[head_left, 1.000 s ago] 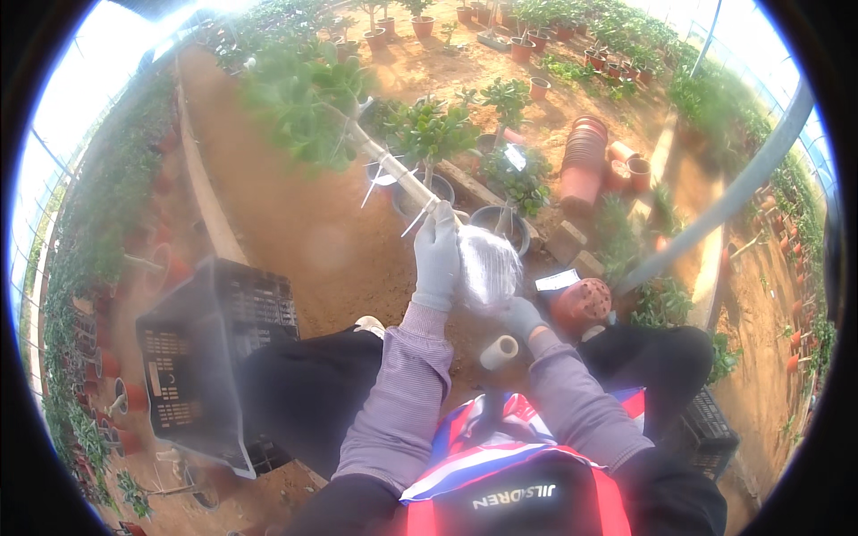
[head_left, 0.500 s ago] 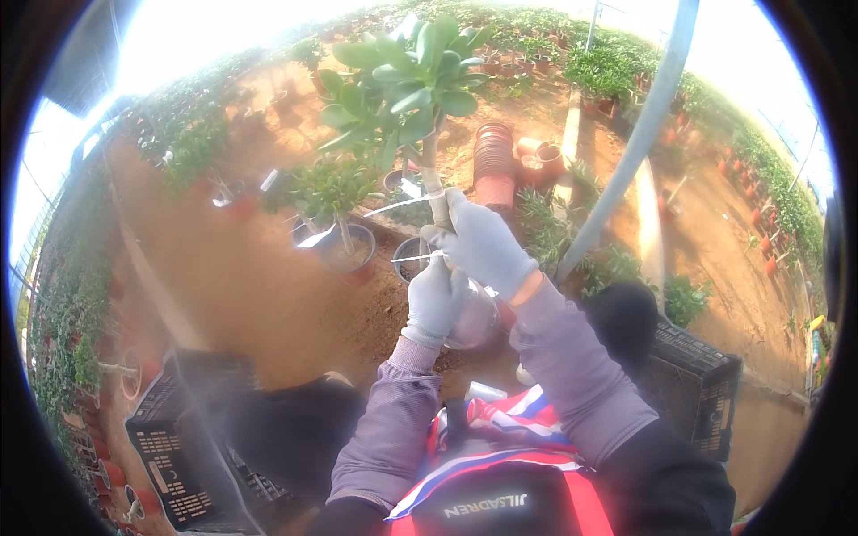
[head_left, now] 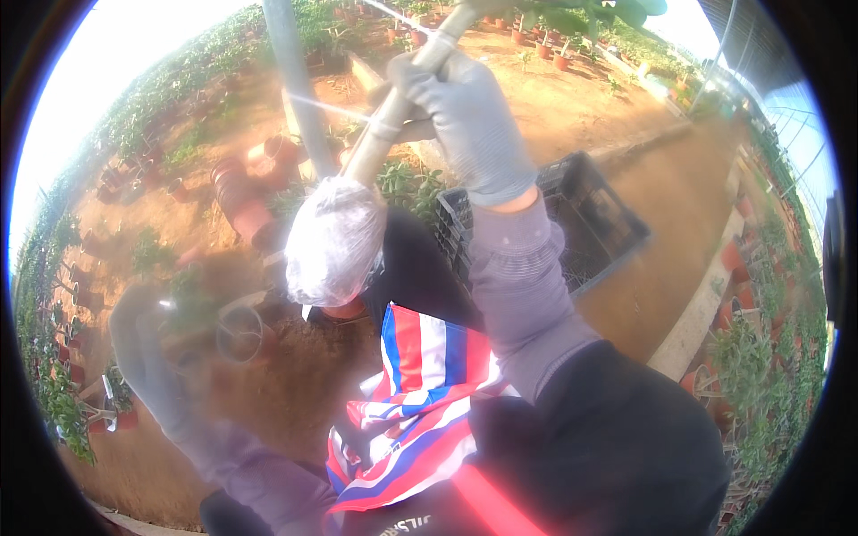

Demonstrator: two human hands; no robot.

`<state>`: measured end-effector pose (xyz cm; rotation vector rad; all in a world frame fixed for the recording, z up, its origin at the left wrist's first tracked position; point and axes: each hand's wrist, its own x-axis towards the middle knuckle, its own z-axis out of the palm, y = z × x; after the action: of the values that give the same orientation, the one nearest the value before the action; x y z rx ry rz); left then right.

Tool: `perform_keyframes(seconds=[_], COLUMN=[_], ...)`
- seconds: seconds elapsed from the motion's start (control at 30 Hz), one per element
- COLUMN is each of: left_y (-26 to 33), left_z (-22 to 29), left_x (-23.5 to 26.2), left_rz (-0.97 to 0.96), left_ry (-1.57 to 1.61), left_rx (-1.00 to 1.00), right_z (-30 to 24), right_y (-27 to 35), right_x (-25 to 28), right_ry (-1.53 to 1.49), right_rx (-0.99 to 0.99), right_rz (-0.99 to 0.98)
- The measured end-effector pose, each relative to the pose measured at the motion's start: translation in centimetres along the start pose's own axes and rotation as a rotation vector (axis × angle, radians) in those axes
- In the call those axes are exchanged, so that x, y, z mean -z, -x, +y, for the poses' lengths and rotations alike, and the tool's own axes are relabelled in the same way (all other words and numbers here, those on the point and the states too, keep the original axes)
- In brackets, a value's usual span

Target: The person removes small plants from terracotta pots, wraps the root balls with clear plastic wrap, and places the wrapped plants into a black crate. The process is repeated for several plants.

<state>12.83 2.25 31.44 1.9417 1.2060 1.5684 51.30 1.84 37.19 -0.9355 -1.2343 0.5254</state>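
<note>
My right hand (head_left: 478, 125), in a grey glove, is closed around the thick pale trunk (head_left: 380, 143) of a potted plant. The trunk leans up to the right, and only some of its green leaves (head_left: 626, 9) show at the top edge. White ties circle the trunk above and below my grip, their loose tails (head_left: 331, 109) sticking out to the left. Clear crinkled plastic (head_left: 335, 241) wraps the base, with a reddish pot edge (head_left: 347, 309) beneath it. Far to the left is my gloved left hand (head_left: 138, 335), away from the plant; motion smears its fingers.
Black plastic crate (head_left: 617, 237) beyond my right forearm. Stacked reddish pots (head_left: 241, 201) lie on the soil left of the plant, near a slanting grey pole (head_left: 299, 85). A dark round pot (head_left: 239, 333) stands by my left hand. Rows of potted plants (head_left: 751, 375) line the right side.
My left hand has let go near the lower tie and swung out left. My right hand still grips the trunk, which now tilts right. The whole view has turned.
</note>
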Motion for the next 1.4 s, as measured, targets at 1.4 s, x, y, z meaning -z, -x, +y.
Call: perform_keyframes(seconds=[1.4], left_y=[1.9], left_z=[-15.5], left_x=[-6.9], left_rz=[-0.341], left_ry=[-0.352], left_rx=[0.515], right_z=[64.0], right_y=[27.1], right_x=[51.3], right_ry=[0.69], right_rx=[-0.501], right_rz=[-0.065])
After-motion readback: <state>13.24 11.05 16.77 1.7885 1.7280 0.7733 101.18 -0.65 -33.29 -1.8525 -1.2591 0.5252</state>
